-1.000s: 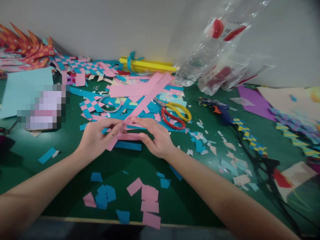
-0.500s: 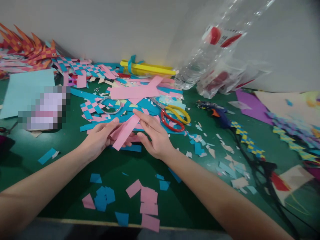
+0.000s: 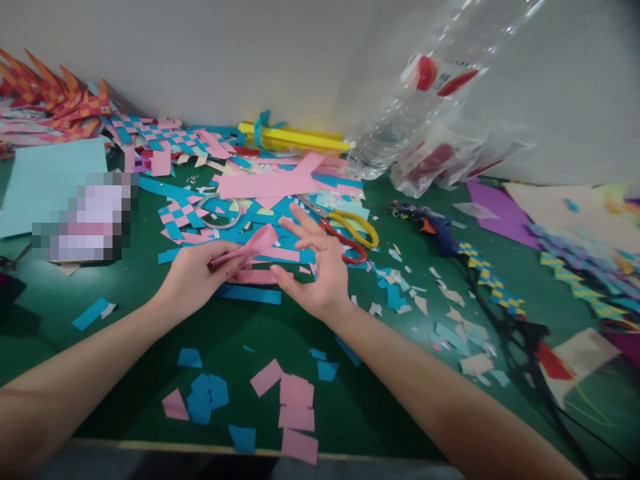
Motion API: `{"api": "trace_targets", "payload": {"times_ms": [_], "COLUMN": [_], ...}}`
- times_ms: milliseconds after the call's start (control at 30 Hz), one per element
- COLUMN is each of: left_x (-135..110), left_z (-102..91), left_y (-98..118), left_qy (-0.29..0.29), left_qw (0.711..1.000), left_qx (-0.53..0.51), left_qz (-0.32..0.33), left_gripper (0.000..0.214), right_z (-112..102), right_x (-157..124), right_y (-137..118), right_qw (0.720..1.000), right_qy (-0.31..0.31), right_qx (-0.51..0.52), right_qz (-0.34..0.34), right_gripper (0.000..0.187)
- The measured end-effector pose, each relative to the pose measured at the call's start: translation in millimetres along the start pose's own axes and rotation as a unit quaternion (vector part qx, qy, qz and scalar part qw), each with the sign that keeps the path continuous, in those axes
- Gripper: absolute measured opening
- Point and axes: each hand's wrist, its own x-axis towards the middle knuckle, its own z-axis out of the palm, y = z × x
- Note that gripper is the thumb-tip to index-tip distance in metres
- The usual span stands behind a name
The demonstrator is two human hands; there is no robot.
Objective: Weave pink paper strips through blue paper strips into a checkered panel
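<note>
My left hand [image 3: 193, 280] pinches a pink paper strip [image 3: 261, 241] that is bent over into a loop, its rounded end pointing right. Just right of the loop, my right hand [image 3: 320, 270] has its fingers spread and holds nothing. Under and behind both hands lie blue and pink paper strips, among them a blue strip [image 3: 253, 294] below the fingers. A roll of clear tape [image 3: 220, 212] rests on the strips behind my left hand. Scissors with red and yellow handles [image 3: 353, 230] lie behind my right hand, partly hidden by its fingers.
Cut pink pieces [image 3: 297, 392] and blue pieces [image 3: 205, 397] are scattered near the front edge. A phone-like blurred object [image 3: 90, 223] lies left on pale blue paper [image 3: 55, 173]. Plastic bottles [image 3: 425, 93] lean at the back wall. A dark cord [image 3: 493, 320] and woven paper are right.
The pink strip, held flat between both hands before, is now curled into a loop in my left hand. My right hand has let go of it and spread its fingers.
</note>
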Motion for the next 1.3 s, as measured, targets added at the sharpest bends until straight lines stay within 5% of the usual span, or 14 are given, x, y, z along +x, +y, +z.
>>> {"api": "trace_targets", "payload": {"times_ms": [100, 367, 633, 867, 1300], "left_x": [-1, -3, -1, -1, 1], "left_z": [0.2, 1.7, 1.2, 0.6, -3.6], "left_y": [-3, -8, -3, -5, -4], "left_qy": [0.014, 0.031, 0.052, 0.062, 0.043], "left_qw": [0.996, 0.988, 0.996, 0.996, 0.999], "left_qx": [0.074, 0.123, 0.057, 0.05, -0.001], "left_qz": [0.054, 0.091, 0.043, 0.039, 0.005], "left_gripper": [0.023, 0.027, 0.018, 0.022, 0.022], "right_z": [3, 7, 6, 4, 3], "right_x": [0, -2, 2, 4, 3], "right_y": [4, 13, 8, 10, 11], "right_qw": [0.998, 0.984, 0.973, 0.958, 0.958], "right_qy": [-0.011, 0.043, 0.056, 0.022, 0.057], "right_qx": [0.015, 0.098, 0.154, 0.142, 0.135], "right_qz": [0.06, 0.145, 0.162, 0.25, 0.245], "right_gripper": [0.048, 0.03, 0.028, 0.029, 0.019]}}
